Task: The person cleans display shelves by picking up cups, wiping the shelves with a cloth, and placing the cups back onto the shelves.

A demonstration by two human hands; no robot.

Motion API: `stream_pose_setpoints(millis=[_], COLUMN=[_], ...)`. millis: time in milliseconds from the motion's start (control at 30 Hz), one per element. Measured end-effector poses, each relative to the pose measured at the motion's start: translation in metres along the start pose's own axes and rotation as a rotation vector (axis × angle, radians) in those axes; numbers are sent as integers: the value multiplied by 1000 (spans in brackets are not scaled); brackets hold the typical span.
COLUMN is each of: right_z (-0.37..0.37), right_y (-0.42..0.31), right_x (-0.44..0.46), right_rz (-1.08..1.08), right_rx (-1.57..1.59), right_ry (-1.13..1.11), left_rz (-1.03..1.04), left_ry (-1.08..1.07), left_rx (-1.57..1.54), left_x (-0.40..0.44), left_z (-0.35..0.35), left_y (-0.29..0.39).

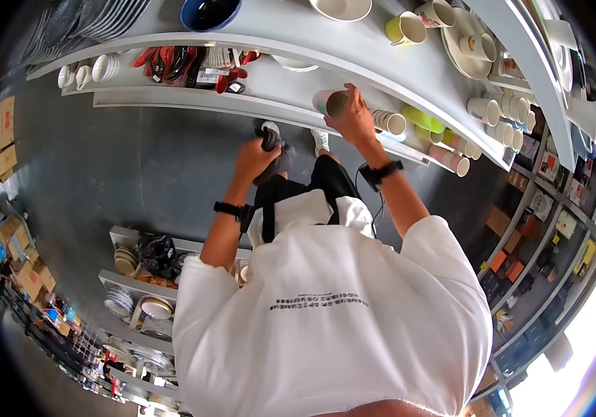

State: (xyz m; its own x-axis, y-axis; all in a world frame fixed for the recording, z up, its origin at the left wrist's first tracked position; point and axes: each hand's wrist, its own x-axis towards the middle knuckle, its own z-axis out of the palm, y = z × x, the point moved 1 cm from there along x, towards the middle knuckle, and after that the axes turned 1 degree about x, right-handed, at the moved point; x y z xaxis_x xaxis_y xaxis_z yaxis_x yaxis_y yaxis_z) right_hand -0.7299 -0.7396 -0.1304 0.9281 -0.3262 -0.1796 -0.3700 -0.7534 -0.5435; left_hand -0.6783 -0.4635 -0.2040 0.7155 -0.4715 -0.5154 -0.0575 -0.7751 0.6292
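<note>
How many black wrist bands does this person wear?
2: the left band is on the left arm, the right band on the right arm.

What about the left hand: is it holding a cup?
No, the left hand grips a dark, cloth-like bundle, while the right hand is on a cup.

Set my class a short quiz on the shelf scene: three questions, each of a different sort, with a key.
1. Multiple choice: what is the person's right hand holding?
(a) a spoon
(b) a cup
(c) a plate

2. True or false: the blue bowl sits on a higher shelf than the red utensils.

3. Fill in: the hand gripping the dark cloth is the person's ____ one.

Key: 1 b; 2 true; 3 left.
</note>
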Motion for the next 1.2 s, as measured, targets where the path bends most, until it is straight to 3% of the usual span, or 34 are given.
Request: stream_pose_setpoints(millis=[67,133,167,267,367,467,600,667,700,767,833,867,933,967,1000,1067,1133,1167,1200], right_z=[-32,-60,-70,-80,-61,-45,-17,-7,1,22,61,67,82,90,95,101,97,83,82], right_y=[-39,-76,-91,-116,-120,-129,-117,-106,-97,-68,-31,-29,-27,-29,-27,-28,-25,-33,-20], right_x=[-19,-37,-40,-46,-47,-43,-35,-28,-25,-27,-35,-38,-45,-47,-47,-44,-40,-39,-35], right_rz=[-112,-72,-46,-71,-128,-195,-285,-442,-444,-157,-100,-184,-267,-165,-119,-25,-152,-66,-69], right_rx=[69,99,131,136,100,58,130,273,275,492,553,455,370,425,433,452,570,696,693], right_ry=[5,-32,-60,-119,-76,-79,-261,-342,-349,-522,-655,-708,-770,-784,-761,-712,-465,-450,-447], left_rz=[65,281,286,414,448,444,383,320,313,272,304,330,249,121,2,1,95,233,237], left_ry=[59,99,97,0,-118,-39,73,87,89,214,292,364,393,323,254,255,271,338,340], left_rx=[-40,-41,-41,-108,48,-113,-319,-395,-397,-472,-518,-556,-526,-594,-659,-720,-906,-835,-836], left_x=[9,9,5,-3,-5,-12,-22,-25,-25,-27,-22,-24,-31,-30,-27,-17,-12,-9,-7], left_z=[-10,-23,-36,-58,-57,-43,-26,-23,-19,-7,3,3,9,11,14,21,20,10,0], left_y=[10,29,43,71,72,56,34,24,16,4,-1,1,4,6,4,5,15,21,27])
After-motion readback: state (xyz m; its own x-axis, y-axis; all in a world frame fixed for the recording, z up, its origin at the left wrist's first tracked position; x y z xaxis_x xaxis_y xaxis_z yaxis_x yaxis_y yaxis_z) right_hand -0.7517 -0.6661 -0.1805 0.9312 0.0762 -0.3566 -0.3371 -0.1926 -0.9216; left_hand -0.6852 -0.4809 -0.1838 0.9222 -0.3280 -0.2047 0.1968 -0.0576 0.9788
